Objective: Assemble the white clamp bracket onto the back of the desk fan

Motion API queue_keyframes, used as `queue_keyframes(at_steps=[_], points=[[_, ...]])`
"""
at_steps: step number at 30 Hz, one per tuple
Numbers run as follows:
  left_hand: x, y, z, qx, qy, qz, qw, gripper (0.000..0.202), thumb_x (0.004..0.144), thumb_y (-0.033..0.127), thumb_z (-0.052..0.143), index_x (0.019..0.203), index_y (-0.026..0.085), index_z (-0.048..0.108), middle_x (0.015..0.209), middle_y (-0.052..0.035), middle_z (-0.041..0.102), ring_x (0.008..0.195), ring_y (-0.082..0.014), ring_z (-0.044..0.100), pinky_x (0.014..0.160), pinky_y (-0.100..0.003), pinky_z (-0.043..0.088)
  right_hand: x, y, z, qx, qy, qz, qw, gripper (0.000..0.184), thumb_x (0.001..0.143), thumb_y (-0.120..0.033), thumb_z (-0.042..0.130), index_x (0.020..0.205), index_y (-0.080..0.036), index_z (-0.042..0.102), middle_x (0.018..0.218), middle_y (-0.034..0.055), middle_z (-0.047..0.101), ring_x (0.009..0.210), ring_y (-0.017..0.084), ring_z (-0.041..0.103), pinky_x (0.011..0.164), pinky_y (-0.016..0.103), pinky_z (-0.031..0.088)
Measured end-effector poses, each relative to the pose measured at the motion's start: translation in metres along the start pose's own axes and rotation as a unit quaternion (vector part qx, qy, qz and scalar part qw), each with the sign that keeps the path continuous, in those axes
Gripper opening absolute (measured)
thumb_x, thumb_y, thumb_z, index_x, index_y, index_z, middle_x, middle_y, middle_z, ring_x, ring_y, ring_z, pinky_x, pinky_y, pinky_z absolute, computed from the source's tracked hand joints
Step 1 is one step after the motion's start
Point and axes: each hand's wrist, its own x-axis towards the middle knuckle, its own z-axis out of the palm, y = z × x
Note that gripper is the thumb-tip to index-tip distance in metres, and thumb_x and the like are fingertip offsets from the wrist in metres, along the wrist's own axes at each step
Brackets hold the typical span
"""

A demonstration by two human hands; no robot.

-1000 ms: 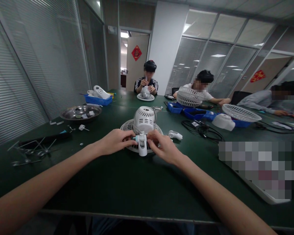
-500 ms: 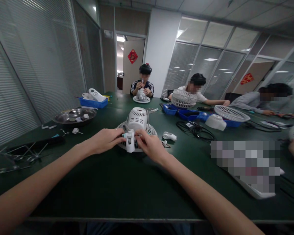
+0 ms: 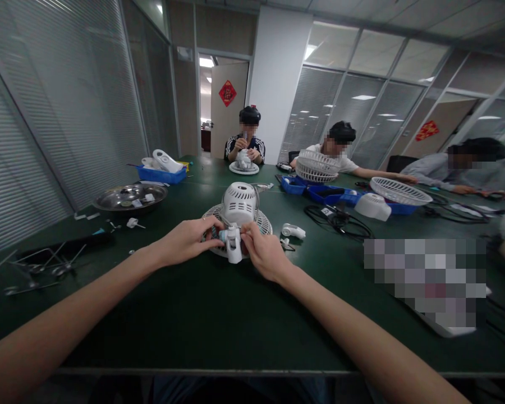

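A white fan motor housing rests face down on a round white fan grille on the green table. At its near edge, a small white bracket piece with a blue end sticks out. My left hand pinches the blue end from the left, fingers closed. From the right, my right hand grips the same white piece, fingers curled round it.
A steel bowl and blue tray sit at the left, with metal rods nearer. A small white part, black cables, blue trays and fan grilles lie to the right. Three other people work across the table.
Both hands stay on the white piece at the fan's near edge. The view shifted slightly; the hands drew a little closer together on the piece.
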Motion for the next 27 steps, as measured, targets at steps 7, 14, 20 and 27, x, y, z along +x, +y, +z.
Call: queue_keyframes(at_steps=[7,14,20,27], points=[[0.002,-0.002,0.007,-0.014,-0.042,0.011,0.999,0.028,0.089,0.038,0.053,0.110,0.019,0.055,0.089,-0.0015,0.062,0.073,-0.0154,0.058,0.065,-0.027,0.044,-0.003,0.003,-0.013,-0.055,-0.017,-0.025,0.998,0.020,0.099,-0.029,0.028,0.104,-0.020,0.044,0.075,0.0013,0.064,0.058,0.013,0.055,0.053,0.024,0.029],[0.002,-0.006,0.012,-0.069,0.020,0.015,0.997,0.020,0.089,0.026,0.052,0.105,0.017,0.058,0.094,-0.0027,0.062,0.077,-0.0142,0.059,0.069,-0.026,0.045,-0.004,0.000,-0.017,-0.105,0.010,-0.049,0.993,0.021,0.098,-0.030,0.032,0.110,-0.019,0.045,0.082,0.0036,0.067,0.059,0.014,0.057,0.051,0.026,0.023],[0.003,-0.001,0.012,-0.123,-0.047,0.000,0.991,0.034,0.097,0.036,0.034,0.090,0.015,0.060,0.077,-0.0012,0.060,0.068,-0.0133,0.058,0.066,-0.027,0.044,-0.005,0.008,-0.013,-0.064,0.021,-0.062,0.996,0.018,0.097,-0.028,0.034,0.109,-0.018,0.044,0.082,0.0027,0.066,0.057,0.012,0.055,0.052,0.025,0.027],[0.002,-0.005,0.010,-0.113,-0.032,-0.019,0.993,0.027,0.084,0.037,0.061,0.100,0.016,0.056,0.081,-0.0001,0.061,0.070,-0.0143,0.058,0.061,-0.025,0.043,-0.004,0.009,-0.018,-0.043,-0.004,-0.099,0.994,0.020,0.097,-0.030,0.038,0.112,-0.020,0.047,0.072,-0.0012,0.063,0.052,0.010,0.050,0.052,0.023,0.028]])
